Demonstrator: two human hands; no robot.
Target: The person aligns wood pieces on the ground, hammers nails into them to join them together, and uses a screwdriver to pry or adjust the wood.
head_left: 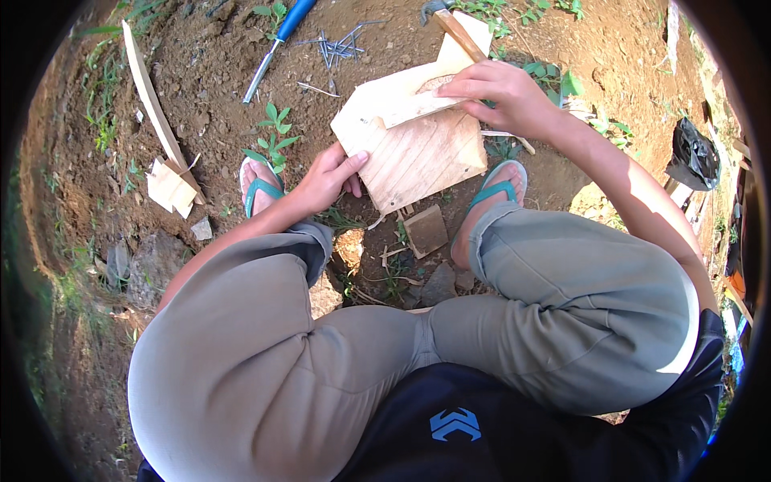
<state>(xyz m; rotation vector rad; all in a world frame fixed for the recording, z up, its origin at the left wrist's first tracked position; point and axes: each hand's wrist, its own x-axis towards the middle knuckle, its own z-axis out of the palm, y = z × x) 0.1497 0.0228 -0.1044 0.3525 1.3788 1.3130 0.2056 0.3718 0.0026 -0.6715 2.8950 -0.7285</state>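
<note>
Between my feet is a piece of joined pale wooden boards, its upper face in bright sun and its near face shaded and grained. My left hand is closed on its left edge, thumb on the near face and fingers partly hidden behind. At the upper right edge, my right hand pinches a narrow strip of the wood between thumb and fingers. Just beyond the right hand lies a hammer with a wooden handle, resting partly over a pale board. Whether the boards are nailed together I cannot tell.
Several loose nails lie on the soil near a blue-handled metal tool. A long wood strip and wood offcuts are at left. A small wood block sits between my sandalled feet. A black plastic bag is at right.
</note>
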